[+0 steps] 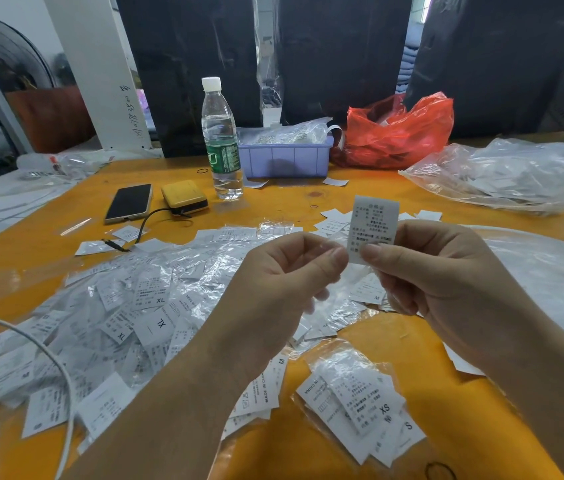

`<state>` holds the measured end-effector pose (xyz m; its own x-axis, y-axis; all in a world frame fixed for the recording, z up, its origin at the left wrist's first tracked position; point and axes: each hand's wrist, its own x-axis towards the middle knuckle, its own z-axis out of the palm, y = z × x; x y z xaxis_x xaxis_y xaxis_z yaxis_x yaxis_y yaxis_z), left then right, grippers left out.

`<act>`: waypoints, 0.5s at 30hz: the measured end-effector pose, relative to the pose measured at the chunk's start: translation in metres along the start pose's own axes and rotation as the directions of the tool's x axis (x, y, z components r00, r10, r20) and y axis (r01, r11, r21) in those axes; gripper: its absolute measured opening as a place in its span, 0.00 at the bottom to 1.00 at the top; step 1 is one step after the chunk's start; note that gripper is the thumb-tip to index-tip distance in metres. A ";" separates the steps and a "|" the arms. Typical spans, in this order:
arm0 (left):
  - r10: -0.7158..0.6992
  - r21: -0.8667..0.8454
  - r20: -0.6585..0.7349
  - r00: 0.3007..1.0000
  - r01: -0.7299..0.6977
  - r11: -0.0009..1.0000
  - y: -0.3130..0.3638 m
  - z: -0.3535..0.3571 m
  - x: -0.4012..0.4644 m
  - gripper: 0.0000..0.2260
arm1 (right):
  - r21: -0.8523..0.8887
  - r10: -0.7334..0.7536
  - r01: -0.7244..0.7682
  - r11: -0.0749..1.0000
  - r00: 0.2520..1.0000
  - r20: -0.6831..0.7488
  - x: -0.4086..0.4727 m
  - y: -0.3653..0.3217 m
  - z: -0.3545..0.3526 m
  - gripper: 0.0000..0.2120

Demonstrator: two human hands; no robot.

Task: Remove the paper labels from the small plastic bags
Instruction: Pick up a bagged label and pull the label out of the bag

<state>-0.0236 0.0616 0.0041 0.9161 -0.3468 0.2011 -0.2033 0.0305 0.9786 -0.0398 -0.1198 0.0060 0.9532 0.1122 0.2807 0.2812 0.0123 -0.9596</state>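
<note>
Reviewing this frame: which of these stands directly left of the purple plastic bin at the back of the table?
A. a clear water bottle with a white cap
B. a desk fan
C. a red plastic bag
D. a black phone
A: the water bottle stands upright on the orange table just left of the purple bin; the red bag lies to the bin's right.

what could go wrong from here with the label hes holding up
1. The right hand pinches the paper label only at its lower edge, and the left hand seems to hold clear film beside it; a sharp pull could tear the label.
2. If dropped, it could get lost in the pile of bagged labels below.
3. A stray elbow could tip the water bottle toward the phone.
</note>
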 end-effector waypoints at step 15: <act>0.008 0.075 0.031 0.999 -0.011 0.997 0.000 0.000 -0.001 0.12 | -0.034 -0.014 0.010 0.999 0.995 -0.101 -0.002 -0.002 0.007 0.09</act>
<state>-0.0246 0.0616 0.0036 0.9033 -0.3752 0.2079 -0.2386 -0.0366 0.9704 -0.0429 -0.1131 0.0070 0.9555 0.0112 0.2946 0.2948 -0.0208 -0.9553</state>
